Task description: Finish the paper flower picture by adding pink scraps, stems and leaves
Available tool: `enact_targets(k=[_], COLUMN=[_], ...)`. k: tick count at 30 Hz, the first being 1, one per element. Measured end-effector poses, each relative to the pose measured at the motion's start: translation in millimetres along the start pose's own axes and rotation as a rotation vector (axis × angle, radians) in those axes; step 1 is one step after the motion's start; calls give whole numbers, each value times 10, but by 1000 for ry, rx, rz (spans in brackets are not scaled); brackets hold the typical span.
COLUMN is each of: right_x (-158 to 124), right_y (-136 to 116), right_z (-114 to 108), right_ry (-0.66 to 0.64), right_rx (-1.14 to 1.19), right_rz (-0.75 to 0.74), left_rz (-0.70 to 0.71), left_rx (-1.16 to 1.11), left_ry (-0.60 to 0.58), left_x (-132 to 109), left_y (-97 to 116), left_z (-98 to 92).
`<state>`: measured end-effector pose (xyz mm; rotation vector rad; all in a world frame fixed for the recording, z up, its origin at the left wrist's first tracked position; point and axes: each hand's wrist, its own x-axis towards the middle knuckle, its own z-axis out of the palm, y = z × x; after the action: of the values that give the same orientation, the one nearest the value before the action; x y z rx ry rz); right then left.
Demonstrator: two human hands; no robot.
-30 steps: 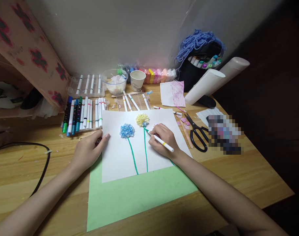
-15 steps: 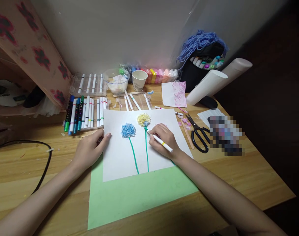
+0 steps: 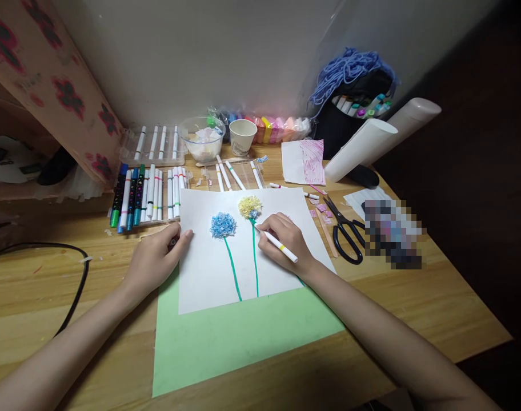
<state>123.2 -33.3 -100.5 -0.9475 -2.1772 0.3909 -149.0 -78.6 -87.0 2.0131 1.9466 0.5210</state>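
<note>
A white sheet [image 3: 209, 268] lies on a green sheet [image 3: 235, 342] on the wooden desk. On it are a blue paper-scrap flower [image 3: 222, 225] and a yellow one [image 3: 249, 206], each with a green drawn stem. My right hand [image 3: 286, 242] grips a white marker [image 3: 281, 247] with a yellow band, its tip touching the stem just below the yellow flower. My left hand [image 3: 155, 260] rests curled on the white sheet's left edge, thumb on the paper, with a small dark thing partly hidden in its fingers.
Rows of markers [image 3: 147, 194] lie at the back left. A clear bowl [image 3: 201, 138], a paper cup [image 3: 242, 137] and clay packs [image 3: 277, 128] stand by the wall. Black scissors [image 3: 344, 228] and pink scraps [image 3: 321, 211] lie to the right, a black cable [image 3: 72, 297] to the left.
The marker tip has stayed near the top of the yellow flower's stem with only slight shifts. The left hand has not moved.
</note>
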Motion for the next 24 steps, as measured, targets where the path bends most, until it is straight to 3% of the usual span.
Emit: enact_targets(k=[24], right_x=[-8], right_y=[17], right_z=[13], right_ry=[2], right_rx=[21], right_rz=[14], left_rz=[-13], left_rx=[7], left_ry=[-7], left_x=[5], left_y=[-12], left_z=[13])
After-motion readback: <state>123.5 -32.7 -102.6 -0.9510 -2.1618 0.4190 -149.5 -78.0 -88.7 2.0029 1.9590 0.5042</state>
